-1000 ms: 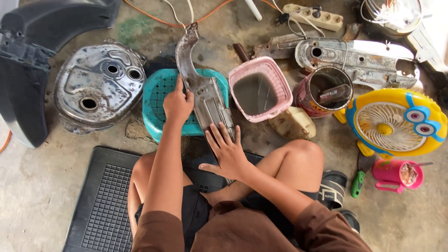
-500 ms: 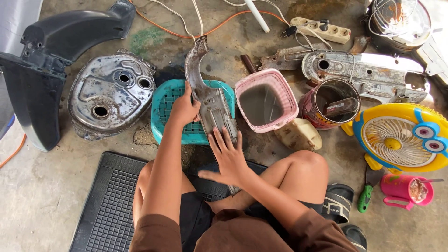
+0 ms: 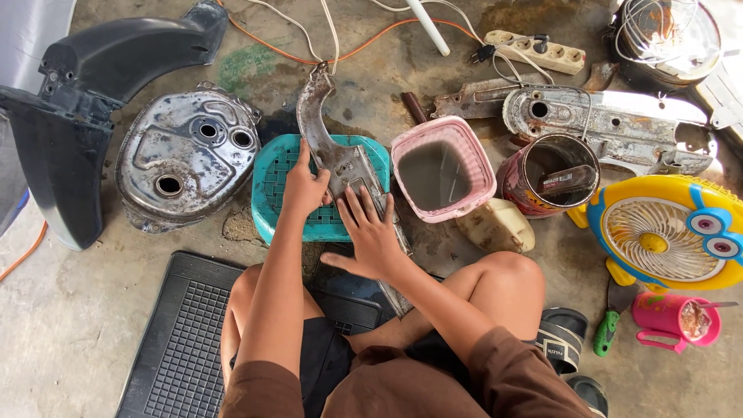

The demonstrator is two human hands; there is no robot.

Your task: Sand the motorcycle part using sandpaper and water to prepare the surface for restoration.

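- Head view is looking straight down at a person sitting cross-legged on a concrete floor (image 3: 70, 340), both bare hands working on a long, curved metal cover (image 3: 340, 166).
- Left hand (image 3: 303, 190) is gripping the left edge of the metal cover, fingers curled around it and the thumb lying on top, so this hand is closing firmly on the part.
- Right hand (image 3: 371, 236) is pressing flat on the cover's wider lower section, fingers spread and open; it is resting on the metal rather than clasping it.
- That cover is lying across a teal plastic basket (image 3: 271, 205), its narrow curved end reaching up towards the orange cable (image 3: 364, 42) and its lower end running down past the right wrist towards the knees.
- Just right of the teal basket, a pink basket (image 3: 480, 166) is standing upright, and beside that a rusty tin can (image 3: 534, 197) is holding a small dark object.
- Left of the basket, a grimy engine casing (image 3: 186, 159) is lying flat, with a black plastic fender (image 3: 85, 85) beyond it.
- Along the right side, a yellow cartoon-faced fan (image 3: 665, 232) is lying face up, a pink mug (image 3: 673, 317) and a green-handled screwdriver (image 3: 606, 333) are sitting near it.
- A black rubber mat (image 3: 186, 333) is lying under the left leg.
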